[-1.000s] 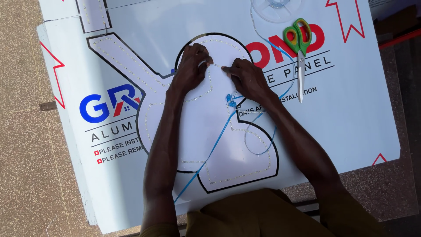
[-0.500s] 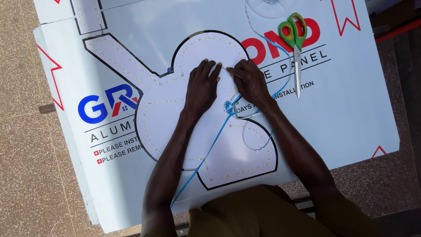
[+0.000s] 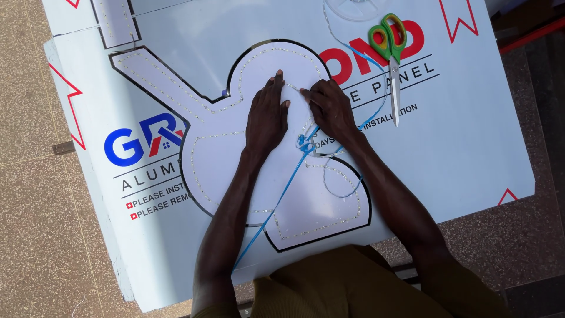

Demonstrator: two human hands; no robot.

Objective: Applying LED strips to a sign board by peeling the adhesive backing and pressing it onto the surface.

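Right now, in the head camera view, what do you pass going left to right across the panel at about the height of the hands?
Red star outline → blue and red printed logo → left hand → right hand → green-handled scissors → red corner mark.

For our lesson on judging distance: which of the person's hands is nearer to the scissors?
Right. The right hand rests just left of and below the scissors; the left hand lies flat farther left, beyond it.
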